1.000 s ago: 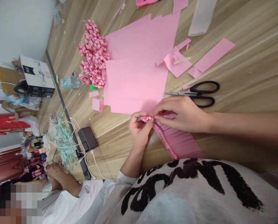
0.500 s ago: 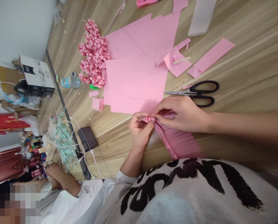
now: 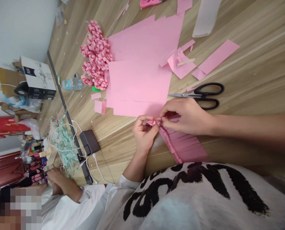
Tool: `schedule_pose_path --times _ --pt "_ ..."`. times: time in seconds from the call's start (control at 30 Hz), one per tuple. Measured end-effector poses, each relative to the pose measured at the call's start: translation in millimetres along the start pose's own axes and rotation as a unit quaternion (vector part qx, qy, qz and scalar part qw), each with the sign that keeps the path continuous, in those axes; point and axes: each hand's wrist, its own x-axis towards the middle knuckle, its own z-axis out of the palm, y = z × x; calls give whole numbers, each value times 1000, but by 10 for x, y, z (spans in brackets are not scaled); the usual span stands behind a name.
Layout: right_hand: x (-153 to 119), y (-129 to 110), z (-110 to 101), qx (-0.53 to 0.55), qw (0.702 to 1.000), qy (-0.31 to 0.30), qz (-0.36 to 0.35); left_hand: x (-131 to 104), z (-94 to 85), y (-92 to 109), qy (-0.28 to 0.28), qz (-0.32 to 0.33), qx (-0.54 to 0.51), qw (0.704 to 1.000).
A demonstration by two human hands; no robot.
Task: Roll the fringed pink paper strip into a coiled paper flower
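Observation:
A fringed pink paper strip (image 3: 189,147) slants from my fingers down to my shirt, its near edge folded over in small loops. Its curled end (image 3: 153,122) is pinched in my left hand (image 3: 143,132). Just beside that curl, the thumb and fingertips of my right hand (image 3: 187,116) press together on the strip's edge. Above my hands lie stacked pink sheets (image 3: 138,81). Black-handled scissors (image 3: 208,95) rest half open above my right wrist, the blades pointing at the sheets.
A pile of looped pink paper flowers (image 3: 96,57) borders the sheets. Pink offcuts (image 3: 220,57) and a translucent tray (image 3: 206,19) lie upper right. Leftward are a bottle (image 3: 72,84), a dark power box (image 3: 90,142) with white cables, teal strands (image 3: 67,147) and another person's arm (image 3: 65,185).
Both hands have shifted very slightly to the right, with the curled end still between them. The rest of the table looks the same.

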Motion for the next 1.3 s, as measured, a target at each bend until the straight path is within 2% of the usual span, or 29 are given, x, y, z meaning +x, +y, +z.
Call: schedule_pose_path --times 0.13,0.57,0.83,1.17,1.3 --pt "1 -3 -8 -5 1000 13 -13 8 8 7 6 2 -9 1000" --pt "-12 -8 -6 23 1000 1 -12 33 -39 -36 -9 15 -45 999" --pt "15 -17 -19 35 998 7 -57 37 -33 -35 -12 36 -38 999" --pt "-3 11 -6 22 998 8 -52 44 -43 -43 -16 45 -41 998" --pt "-1 31 -2 25 996 11 -80 45 -45 -44 -15 51 -39 998"
